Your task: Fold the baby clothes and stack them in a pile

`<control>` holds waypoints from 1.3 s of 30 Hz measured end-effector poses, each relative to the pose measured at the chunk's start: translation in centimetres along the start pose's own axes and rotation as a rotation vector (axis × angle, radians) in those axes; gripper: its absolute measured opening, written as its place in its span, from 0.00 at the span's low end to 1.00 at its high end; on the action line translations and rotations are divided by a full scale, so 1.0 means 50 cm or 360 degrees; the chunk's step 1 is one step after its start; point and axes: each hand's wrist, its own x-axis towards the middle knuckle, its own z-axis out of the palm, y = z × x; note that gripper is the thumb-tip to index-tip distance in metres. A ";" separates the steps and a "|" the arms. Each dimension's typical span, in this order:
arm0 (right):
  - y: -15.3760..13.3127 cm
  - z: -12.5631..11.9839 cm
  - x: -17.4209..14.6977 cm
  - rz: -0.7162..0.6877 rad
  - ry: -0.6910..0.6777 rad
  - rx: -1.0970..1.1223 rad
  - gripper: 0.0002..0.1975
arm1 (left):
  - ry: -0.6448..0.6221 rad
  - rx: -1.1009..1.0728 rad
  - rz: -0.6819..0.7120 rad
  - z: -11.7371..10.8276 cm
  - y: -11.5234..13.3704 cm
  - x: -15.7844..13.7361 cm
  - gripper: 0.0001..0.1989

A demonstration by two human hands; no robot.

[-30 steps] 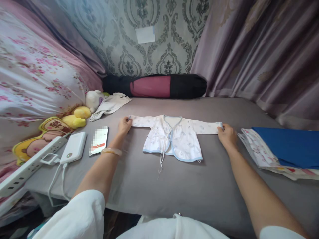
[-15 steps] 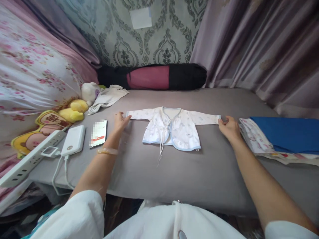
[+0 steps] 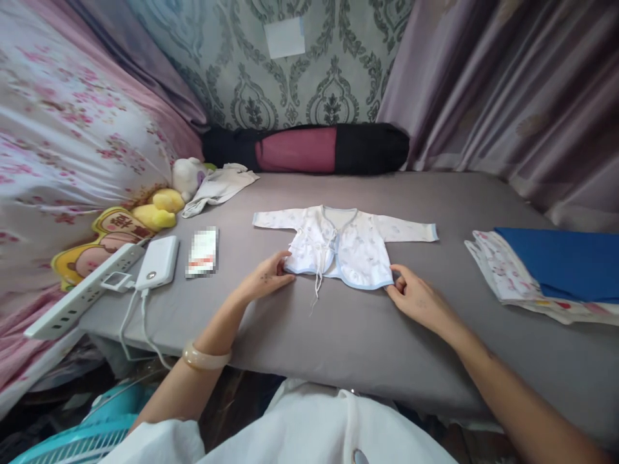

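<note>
A small white baby jacket (image 3: 360, 248) with blue trim and a faint print lies spread flat, its sleeves stretched out to both sides and its neckline away from me. White tie strings hang from its front past the hem. My left hand (image 3: 268, 274) pinches the hem at the lower left corner, thumb below and fingers on the cloth. At the lower right corner, my right hand (image 3: 413, 293) grips the hem between thumb and fingers.
Folded cloths with a blue one (image 3: 570, 261) on top lie at right. To the left are a phone (image 3: 202, 252), a white power bank (image 3: 157, 263) with cables, a power strip (image 3: 82, 293) and plush toys (image 3: 164, 205). A black and maroon roll (image 3: 294, 149) lies along the back.
Both hands have let go of the sleeve cuffs and moved inward and toward me to the jacket's bottom corners. The view has shifted slightly.
</note>
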 end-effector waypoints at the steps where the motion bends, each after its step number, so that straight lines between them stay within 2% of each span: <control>1: -0.013 0.001 0.001 0.0038 0.0031 -0.0087 0.19 | 0.0063 0.0073 -0.0006 0.007 0.002 0.002 0.26; 6: -0.068 0.005 0.002 0.0174 0.0061 -0.0366 0.20 | 0.0319 0.0319 -0.0123 0.032 0.011 0.013 0.20; 9: -0.081 0.008 0.002 0.0128 0.0030 -0.0450 0.21 | 0.0364 0.0427 -0.0140 0.041 0.009 0.019 0.17; 13: -0.070 0.008 0.008 -0.0016 0.0013 -0.0430 0.21 | 0.0353 0.0540 -0.0105 0.035 -0.001 0.023 0.14; 18: -0.053 -0.002 0.011 0.0087 0.0007 -0.0514 0.20 | 0.0315 0.0576 -0.0139 0.014 -0.004 0.023 0.12; 23: -0.050 -0.004 0.007 0.0059 0.0004 -0.0539 0.19 | 0.0191 0.0671 -0.0156 0.001 -0.002 0.020 0.11; 29: -0.054 -0.012 -0.018 -0.0143 0.0134 -0.0752 0.15 | 0.0025 0.0848 -0.0062 -0.030 -0.003 -0.002 0.13; 31: -0.066 -0.013 -0.026 -0.0242 0.0238 -0.0846 0.16 | 0.0076 0.0887 0.0006 -0.034 0.013 -0.007 0.13; 34: -0.101 -0.006 -0.028 -0.0406 0.0303 -0.0892 0.19 | 0.0230 0.0806 0.0242 -0.015 0.058 0.002 0.13; 39: -0.176 0.016 -0.012 -0.0644 0.0205 -0.0892 0.20 | -0.0023 0.0723 0.0624 0.065 0.137 0.057 0.10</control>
